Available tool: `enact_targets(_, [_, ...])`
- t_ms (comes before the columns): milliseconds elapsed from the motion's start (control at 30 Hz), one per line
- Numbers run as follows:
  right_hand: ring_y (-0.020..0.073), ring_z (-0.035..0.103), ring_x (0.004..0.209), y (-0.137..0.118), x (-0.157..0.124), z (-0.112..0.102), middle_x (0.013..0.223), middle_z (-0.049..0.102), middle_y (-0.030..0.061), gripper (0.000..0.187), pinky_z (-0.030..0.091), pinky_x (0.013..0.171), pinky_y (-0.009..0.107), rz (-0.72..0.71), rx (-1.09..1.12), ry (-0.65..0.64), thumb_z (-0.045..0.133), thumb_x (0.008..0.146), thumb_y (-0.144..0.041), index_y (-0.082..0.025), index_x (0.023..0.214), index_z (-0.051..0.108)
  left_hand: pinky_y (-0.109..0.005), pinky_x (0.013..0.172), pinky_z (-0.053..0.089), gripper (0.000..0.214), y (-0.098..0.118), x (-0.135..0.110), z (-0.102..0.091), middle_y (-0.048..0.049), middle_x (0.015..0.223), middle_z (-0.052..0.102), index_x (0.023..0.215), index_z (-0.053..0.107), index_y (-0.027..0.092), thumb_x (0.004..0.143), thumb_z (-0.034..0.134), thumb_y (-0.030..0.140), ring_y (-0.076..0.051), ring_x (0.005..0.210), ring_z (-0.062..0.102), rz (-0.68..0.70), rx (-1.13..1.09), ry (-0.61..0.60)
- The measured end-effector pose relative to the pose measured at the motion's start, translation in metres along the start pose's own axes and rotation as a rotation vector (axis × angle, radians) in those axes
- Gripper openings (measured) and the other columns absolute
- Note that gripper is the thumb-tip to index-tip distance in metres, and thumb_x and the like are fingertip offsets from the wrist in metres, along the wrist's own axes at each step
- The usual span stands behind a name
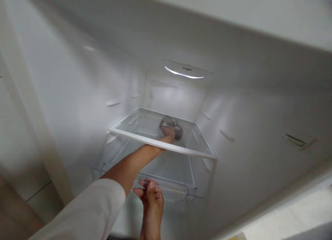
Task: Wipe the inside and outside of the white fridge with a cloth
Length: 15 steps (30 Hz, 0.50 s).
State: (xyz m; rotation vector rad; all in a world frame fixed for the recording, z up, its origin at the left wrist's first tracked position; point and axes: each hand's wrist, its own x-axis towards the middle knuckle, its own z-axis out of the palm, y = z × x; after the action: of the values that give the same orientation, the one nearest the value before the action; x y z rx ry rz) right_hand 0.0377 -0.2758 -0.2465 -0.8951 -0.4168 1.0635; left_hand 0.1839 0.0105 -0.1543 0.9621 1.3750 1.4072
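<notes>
My left arm reaches into a fridge, under the upper glass shelf (153, 142). Through the glass I see my left hand (168, 130), closed on a crumpled dark patterned cloth (178, 132) near the back. The cloth lies between the upper shelf and the lower glass shelf (171, 165). Below and nearer to me, my right hand (153, 195) is closed at the front edge of a clear plastic drawer (173, 191). Its thumb is on the near side, and some fingers show behind the clear plastic.
White fridge walls with moulded shelf ledges (227, 134) rise on both sides. A lit lamp cover (186, 70) is set in the ceiling. A slotted fitting (295, 140) sits on the right wall. Pale floor (295, 212) shows at the lower right.
</notes>
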Motion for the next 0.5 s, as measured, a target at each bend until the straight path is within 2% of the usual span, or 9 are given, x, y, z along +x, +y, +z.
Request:
enact_targets(100, [0.0158, 0.069, 0.064, 0.003, 0.003, -0.001, 0.091, 0.078, 0.0077, 0.065, 0.056, 0.066, 0.03, -0.013, -0.051, -0.035, 0.075, 0.07, -0.077, -0.017, 0.094, 0.068, -0.052, 0.1, 0.054, 0.045, -0.001, -0.026, 0.029, -0.0123, 0.141, 0.057, 0.136, 0.057, 0.019, 0.095, 0.066, 0.037, -0.028, 0.122, 0.06, 0.007, -0.009, -0.05])
enact_targets(200, [0.0145, 0.064, 0.061, 0.004, 0.005, -0.002, 0.082, 0.075, 0.0048, 0.066, 0.05, 0.055, 0.027, -0.012, -0.081, -0.086, 0.071, 0.071, -0.081, -0.017, 0.092, 0.068, -0.051, 0.101, 0.054, 0.044, -0.001, -0.042, 0.042, -0.0124, 0.141, 0.057, 0.135, 0.057, 0.019, 0.095, 0.066, 0.036, -0.028, 0.122, 0.06, 0.034, -0.026, -0.12])
enact_targets(300, [0.0137, 0.063, 0.061, 0.005, 0.005, -0.001, 0.081, 0.075, 0.0039, 0.065, 0.049, 0.055, 0.026, -0.02, -0.065, -0.067, 0.072, 0.071, -0.079, -0.018, 0.091, 0.066, -0.05, 0.1, 0.053, 0.042, 0.001, -0.048, 0.04, -0.0122, 0.137, 0.059, 0.132, 0.059, 0.017, 0.094, 0.067, 0.035, -0.027, 0.12, 0.061, 0.067, -0.048, -0.206])
enact_targets(500, [0.0138, 0.068, 0.06, 0.011, 0.01, -0.002, 0.09, 0.078, 0.0073, 0.064, 0.051, 0.059, 0.025, -0.049, -0.033, -0.072, 0.072, 0.074, -0.076, -0.017, 0.096, 0.064, -0.049, 0.099, 0.053, 0.035, 0.01, -0.059, 0.022, -0.0103, 0.128, 0.064, 0.123, 0.063, 0.017, 0.093, 0.068, 0.036, -0.025, 0.113, 0.063, 0.118, -0.149, -0.444])
